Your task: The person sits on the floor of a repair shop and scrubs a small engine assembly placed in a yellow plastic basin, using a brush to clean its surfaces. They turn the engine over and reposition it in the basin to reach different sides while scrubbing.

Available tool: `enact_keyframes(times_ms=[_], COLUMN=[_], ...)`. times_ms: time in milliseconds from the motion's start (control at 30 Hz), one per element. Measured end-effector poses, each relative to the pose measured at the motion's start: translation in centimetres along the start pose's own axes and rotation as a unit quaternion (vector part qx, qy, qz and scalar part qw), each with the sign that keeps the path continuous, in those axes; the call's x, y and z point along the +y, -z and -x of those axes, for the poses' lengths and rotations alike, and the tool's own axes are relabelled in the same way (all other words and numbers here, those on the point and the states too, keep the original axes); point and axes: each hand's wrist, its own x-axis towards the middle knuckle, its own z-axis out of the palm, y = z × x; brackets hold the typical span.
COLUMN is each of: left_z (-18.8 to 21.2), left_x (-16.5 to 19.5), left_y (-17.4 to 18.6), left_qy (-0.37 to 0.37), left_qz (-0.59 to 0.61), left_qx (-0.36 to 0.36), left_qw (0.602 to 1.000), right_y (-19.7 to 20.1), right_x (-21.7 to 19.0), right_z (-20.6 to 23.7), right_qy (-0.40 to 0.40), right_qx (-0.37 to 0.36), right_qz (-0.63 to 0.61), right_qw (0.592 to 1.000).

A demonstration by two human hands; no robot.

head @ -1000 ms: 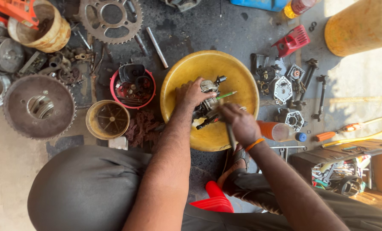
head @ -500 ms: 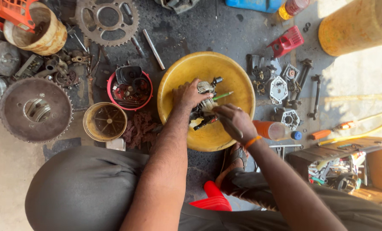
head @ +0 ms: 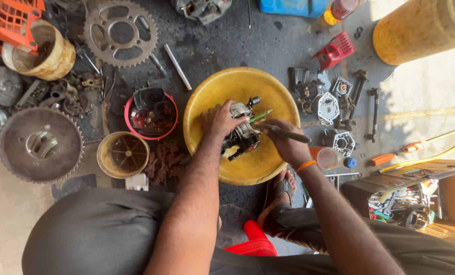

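1. Dark, oil-stained concrete floor [head: 222,46] lies under everything we see, littered with metal parts; sunlight brightens its far right side.
2. We take the yellow basin [head: 207,102] at the centre as our landmark.
3. Inside the basin, just right of its middle, we see a small engine [head: 242,133]; its long axis runs on a slant from the lower left up toward the basin's far rim at the right, with a dark tip pointing that way.
4. Our left hand [head: 218,121] rests on the engine's left side, fingers curled and clamped over its top.
5. Our right hand [head: 287,145] sits at the engine's right, fingers wrapped shut around a dark-handled tool [head: 288,134] whose handle points right, out over the basin's rim; we cannot tell where its tip meets the engine.
6. So the engine lies between the two hands, gripped by the left and just beside the right.
7. Left of the basin we see a red bowl [head: 130,109] of small parts, and below that a tan cup [head: 105,158].
8. Farther left of the basin lies a large toothed disc [head: 13,168]; up-left of the basin lies a sprocket [head: 92,40].
9. Right of the basin we see loose castings [head: 329,109], and up-right a big yellow drum [head: 421,25].
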Motion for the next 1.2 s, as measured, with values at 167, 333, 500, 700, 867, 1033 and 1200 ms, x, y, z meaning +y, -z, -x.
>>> enact_keyframes(times_ms=[167,333,500,700,867,1033,1200], left_z=[-0.4,-1.2,-1.5,-0.6,0.1,-0.3,-0.5], left_x=[-0.3,-0.8,-0.8,-0.2,0.2,0.0,-0.4], left_y=[-0.4,-0.6,-0.3,0.5,0.8,0.9,0.7], left_qy=[-0.007,-0.016,-0.019,-0.017,0.004,-0.007,0.012], left_qz=[0.025,0.054,0.025,0.003,-0.010,0.014,0.035], left_qx=[0.009,-0.001,0.015,0.005,-0.002,0.015,-0.016], left_qw=[1.000,0.998,0.999,1.000,1.000,1.000,0.999], right_y=[-1.1,-1.8,-2.0,-2.3,-2.6,-3.6,-2.9], right_x=[-0.4,0.4,2.0,0.3,-0.9,0.3,-0.4], right_z=[1.0,1.8,2.1,0.0,1.5,2.5,0.8], right_qy=[0.022,-0.064,0.012,-0.066,-0.007,-0.112,-0.106], right_qx=[0.028,0.059,0.032,0.030,0.114,0.035,0.109], right_qz=[0.007,-0.050,0.090,0.049,-0.048,0.054,-0.156], right_qw=[0.999,0.995,0.995,0.996,0.992,0.992,0.976])
